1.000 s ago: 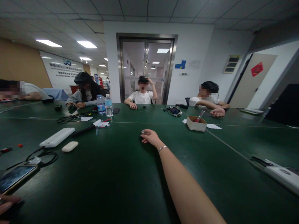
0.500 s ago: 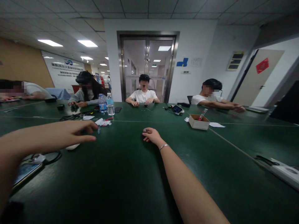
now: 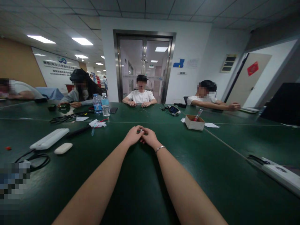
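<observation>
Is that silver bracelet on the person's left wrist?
No, the silver bracelet circles the wrist of the right hand, and the left hand wears none.

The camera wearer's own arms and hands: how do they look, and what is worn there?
The left hand and right hand are ungloved, the forearms bare without visible sleeves. A thin, silvery bracelet circles the right wrist; none shows on the left.

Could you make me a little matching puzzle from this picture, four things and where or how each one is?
Things:
1. Bracelet
2. Table
3. Shiny little thing
4. Box

Matches:
A. Pale and open-topped
B. Between the left hand and the right hand
C. Worn on the right arm
D. Dark green

Right pairs: 1-C, 2-D, 3-B, 4-A
</observation>
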Action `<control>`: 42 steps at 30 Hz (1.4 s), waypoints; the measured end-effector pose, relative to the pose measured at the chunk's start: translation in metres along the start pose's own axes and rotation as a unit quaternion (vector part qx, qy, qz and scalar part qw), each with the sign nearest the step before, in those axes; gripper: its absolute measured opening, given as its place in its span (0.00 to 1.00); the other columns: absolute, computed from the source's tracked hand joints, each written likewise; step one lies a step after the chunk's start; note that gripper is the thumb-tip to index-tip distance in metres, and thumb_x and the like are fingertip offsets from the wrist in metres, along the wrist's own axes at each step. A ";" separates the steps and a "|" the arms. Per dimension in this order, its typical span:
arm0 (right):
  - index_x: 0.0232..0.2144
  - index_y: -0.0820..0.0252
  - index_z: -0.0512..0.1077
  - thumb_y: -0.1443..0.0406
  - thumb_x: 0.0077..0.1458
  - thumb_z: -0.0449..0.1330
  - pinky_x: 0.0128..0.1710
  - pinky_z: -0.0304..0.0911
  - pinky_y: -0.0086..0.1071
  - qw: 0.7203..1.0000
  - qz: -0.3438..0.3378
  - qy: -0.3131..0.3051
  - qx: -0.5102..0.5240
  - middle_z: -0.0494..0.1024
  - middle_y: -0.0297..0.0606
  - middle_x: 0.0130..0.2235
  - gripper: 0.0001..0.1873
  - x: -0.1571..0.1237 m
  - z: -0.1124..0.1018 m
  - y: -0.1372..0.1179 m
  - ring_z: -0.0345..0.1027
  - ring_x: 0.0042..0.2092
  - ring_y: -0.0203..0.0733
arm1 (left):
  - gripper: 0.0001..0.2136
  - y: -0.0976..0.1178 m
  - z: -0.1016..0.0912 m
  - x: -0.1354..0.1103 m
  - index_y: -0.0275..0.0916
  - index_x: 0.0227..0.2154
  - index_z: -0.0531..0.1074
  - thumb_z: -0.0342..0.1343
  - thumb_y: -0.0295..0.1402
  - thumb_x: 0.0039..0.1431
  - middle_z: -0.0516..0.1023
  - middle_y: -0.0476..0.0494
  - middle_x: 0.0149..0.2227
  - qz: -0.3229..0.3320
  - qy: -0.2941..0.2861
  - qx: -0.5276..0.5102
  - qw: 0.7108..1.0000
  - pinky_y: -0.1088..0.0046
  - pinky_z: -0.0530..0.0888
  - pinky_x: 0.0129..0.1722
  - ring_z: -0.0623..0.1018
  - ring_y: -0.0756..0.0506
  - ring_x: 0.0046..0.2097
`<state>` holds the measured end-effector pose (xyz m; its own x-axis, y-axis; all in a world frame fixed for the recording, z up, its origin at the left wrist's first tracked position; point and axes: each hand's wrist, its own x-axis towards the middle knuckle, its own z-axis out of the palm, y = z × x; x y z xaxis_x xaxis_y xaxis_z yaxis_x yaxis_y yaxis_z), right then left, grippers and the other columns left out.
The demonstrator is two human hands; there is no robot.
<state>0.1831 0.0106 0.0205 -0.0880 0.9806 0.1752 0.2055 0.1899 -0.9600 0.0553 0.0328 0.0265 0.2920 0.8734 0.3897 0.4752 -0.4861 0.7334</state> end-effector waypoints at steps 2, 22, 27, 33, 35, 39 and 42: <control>0.44 0.64 0.68 0.74 0.53 0.57 0.11 0.59 0.16 1.000 -0.007 0.002 0.000 0.74 0.38 0.30 0.14 0.001 0.000 0.001 0.66 0.17 0.28 | 0.13 -0.007 0.005 -0.004 0.42 0.42 0.70 0.53 0.36 0.52 0.75 0.44 0.36 -0.014 0.018 -0.073 0.997 0.72 0.70 0.37 0.74 0.47 0.35; 0.29 0.65 0.70 0.71 0.47 0.63 0.08 0.49 0.15 0.998 -0.018 -0.003 -0.062 0.70 0.30 0.22 0.05 0.002 -0.006 -0.002 0.59 0.13 0.25 | 0.10 -0.016 0.001 -0.004 0.36 0.33 0.71 0.60 0.29 0.44 0.75 0.44 0.33 0.003 0.068 -0.226 0.972 0.69 0.71 0.41 0.75 0.47 0.37; 0.30 0.67 0.70 0.73 0.47 0.63 0.10 0.54 0.16 0.999 0.023 -0.031 -0.032 0.67 0.29 0.17 0.05 0.004 -0.010 -0.001 0.61 0.14 0.28 | 0.12 -0.015 -0.001 -0.005 0.34 0.32 0.71 0.62 0.31 0.41 0.75 0.43 0.32 -0.030 0.026 -0.245 0.969 0.68 0.72 0.39 0.75 0.47 0.34; 0.32 0.70 0.71 0.80 0.43 0.62 0.16 0.61 0.17 0.990 0.070 -0.066 0.099 0.71 0.33 0.20 0.11 0.005 -0.023 -0.001 0.63 0.18 0.28 | 0.12 -0.020 0.001 -0.004 0.34 0.31 0.71 0.62 0.32 0.42 0.76 0.43 0.32 -0.026 0.021 -0.248 0.968 0.68 0.71 0.41 0.75 0.47 0.35; 0.36 0.71 0.71 0.81 0.45 0.60 0.19 0.64 0.18 0.980 0.094 -0.069 0.160 0.73 0.36 0.22 0.13 0.004 -0.029 -0.003 0.65 0.20 0.29 | 0.12 -0.020 0.000 -0.004 0.34 0.31 0.72 0.63 0.32 0.42 0.76 0.43 0.32 -0.031 0.015 -0.247 0.968 0.68 0.71 0.41 0.75 0.47 0.35; 0.39 0.71 0.70 0.81 0.47 0.57 0.25 0.68 0.20 0.960 0.116 -0.072 0.244 0.74 0.40 0.27 0.14 0.002 -0.038 -0.003 0.69 0.25 0.32 | 0.12 -0.016 -0.001 -0.006 0.34 0.30 0.72 0.63 0.33 0.41 0.76 0.42 0.31 -0.046 0.025 -0.251 0.967 0.68 0.70 0.41 0.75 0.47 0.35; 0.39 0.70 0.70 0.81 0.47 0.57 0.28 0.70 0.22 0.953 0.114 -0.073 0.270 0.74 0.41 0.29 0.15 0.002 -0.040 0.000 0.70 0.27 0.33 | 0.14 -0.014 0.000 -0.007 0.34 0.29 0.72 0.64 0.36 0.40 0.76 0.42 0.31 -0.069 0.037 -0.252 0.965 0.69 0.70 0.38 0.75 0.46 0.34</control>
<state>0.2216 0.0142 0.0299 -0.2434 0.9689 -0.0458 -0.2923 -0.1183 -0.9490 0.0466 0.0334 0.0141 0.1856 0.9375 0.2943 0.0367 -0.3059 0.9514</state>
